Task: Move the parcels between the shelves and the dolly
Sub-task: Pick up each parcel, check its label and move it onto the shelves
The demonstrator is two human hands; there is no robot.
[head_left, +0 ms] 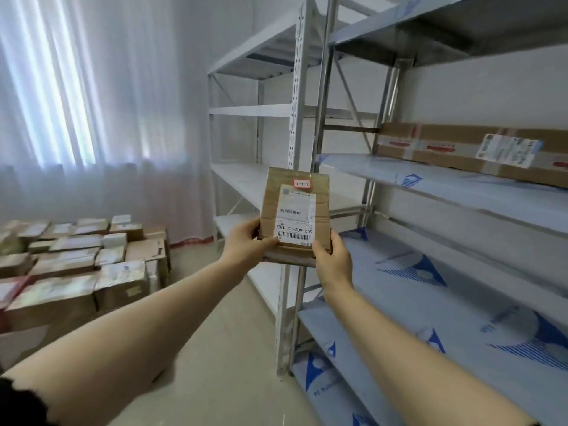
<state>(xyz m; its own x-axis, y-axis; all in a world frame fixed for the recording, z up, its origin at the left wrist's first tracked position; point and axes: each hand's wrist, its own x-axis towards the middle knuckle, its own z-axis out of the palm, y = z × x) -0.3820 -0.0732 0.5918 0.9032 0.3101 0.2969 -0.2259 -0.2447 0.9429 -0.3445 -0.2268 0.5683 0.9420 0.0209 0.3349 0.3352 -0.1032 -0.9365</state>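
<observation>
Evidently held up for reading: small parcel [294,215] raised in front of the shelves [445,192], label facing the camera. Left hand [246,241] and right hand [333,256] each grasp a lower corner, thumbs on the front. Long box [470,149] already shelved. Parcel stack [80,259] at left, perhaps on the dolly; its base is hidden. Curtained window [76,103], pale floor [221,348].

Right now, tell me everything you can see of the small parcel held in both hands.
The small parcel is a flat brown cardboard box, creased and taped. Its face carries a white shipping label with barcodes, upside down, and a red-edged handwritten sticker near the top. It is upright in the air before the shelving, the left hand gripping its lower left corner, the right hand its lower right.
</observation>
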